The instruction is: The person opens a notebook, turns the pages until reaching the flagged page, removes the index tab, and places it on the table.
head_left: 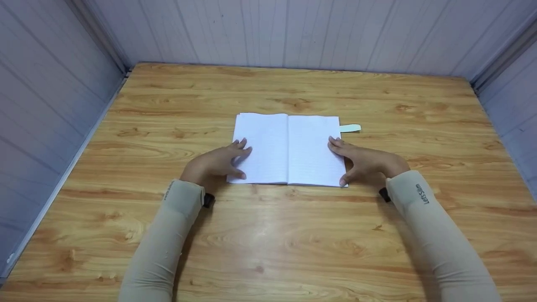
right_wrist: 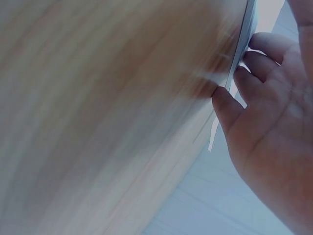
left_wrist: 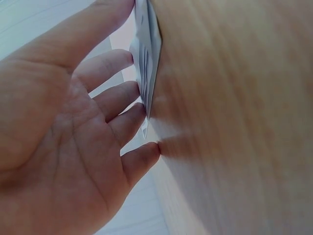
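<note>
Notebook (head_left: 268,147) lay spread flat nr. the middle of the wood-grain table (head_left: 268,235), w/ two white, faintly ruled pgs. facing up and the fold btwn. them. We saw the L hand (head_left: 218,161) at its L edge, thumb by the nr. corner, the other fingertips farther up the pg. Opp., the R hand (head_left: 365,160) had its thumb by the nr. R corner & fingertips on the R pg. Both hands were spread, fingers extended & apart, resting on the margins. From the L wrist we noted layered pg. edges beside the fingers; in both wrist views the little finger reached down to the tabletop, tho we couldn't tell how firmly any finger pressed. A pale strip (head_left: 350,128) stuck out past the notebook's R edge, just beyond the R hand. We also had beige sleeves (head_left: 436,239) on both forearms, a small black fitting (head_left: 208,200) under each wrist, & pale panelled walls (head_left: 268,33) on the far, L & R sides.
</note>
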Demonstrator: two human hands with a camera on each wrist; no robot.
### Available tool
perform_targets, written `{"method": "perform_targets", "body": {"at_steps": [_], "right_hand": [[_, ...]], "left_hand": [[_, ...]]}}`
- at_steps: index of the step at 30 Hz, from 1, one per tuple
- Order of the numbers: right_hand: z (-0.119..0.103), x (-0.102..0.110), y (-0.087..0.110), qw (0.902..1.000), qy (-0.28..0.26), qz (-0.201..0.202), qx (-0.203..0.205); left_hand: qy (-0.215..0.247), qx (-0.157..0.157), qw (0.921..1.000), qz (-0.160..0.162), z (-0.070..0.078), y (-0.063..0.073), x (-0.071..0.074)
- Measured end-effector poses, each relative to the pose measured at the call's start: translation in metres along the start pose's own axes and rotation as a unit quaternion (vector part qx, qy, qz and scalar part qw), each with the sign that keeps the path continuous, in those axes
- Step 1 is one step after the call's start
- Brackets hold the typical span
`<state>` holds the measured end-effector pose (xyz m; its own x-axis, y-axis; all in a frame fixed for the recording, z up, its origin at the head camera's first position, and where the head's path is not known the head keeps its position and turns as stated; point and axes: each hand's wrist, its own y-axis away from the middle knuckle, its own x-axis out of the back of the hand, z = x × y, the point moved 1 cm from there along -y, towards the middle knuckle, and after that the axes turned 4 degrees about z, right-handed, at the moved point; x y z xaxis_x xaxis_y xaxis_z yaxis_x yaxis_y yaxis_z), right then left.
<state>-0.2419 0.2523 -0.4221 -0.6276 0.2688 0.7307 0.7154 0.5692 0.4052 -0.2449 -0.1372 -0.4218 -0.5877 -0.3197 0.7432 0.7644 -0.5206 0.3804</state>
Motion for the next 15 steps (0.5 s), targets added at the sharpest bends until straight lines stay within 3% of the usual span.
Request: {"method": "perform_targets", "body": {"at_steps": [15], "right_hand": [[0.0007,-0.0007,0.0000,0.9999,0.005,0.009,0.000]], "left_hand": [[0.003,-0.005,1.0000,-0.001,0.0010,0.0005,0.0003]]}}
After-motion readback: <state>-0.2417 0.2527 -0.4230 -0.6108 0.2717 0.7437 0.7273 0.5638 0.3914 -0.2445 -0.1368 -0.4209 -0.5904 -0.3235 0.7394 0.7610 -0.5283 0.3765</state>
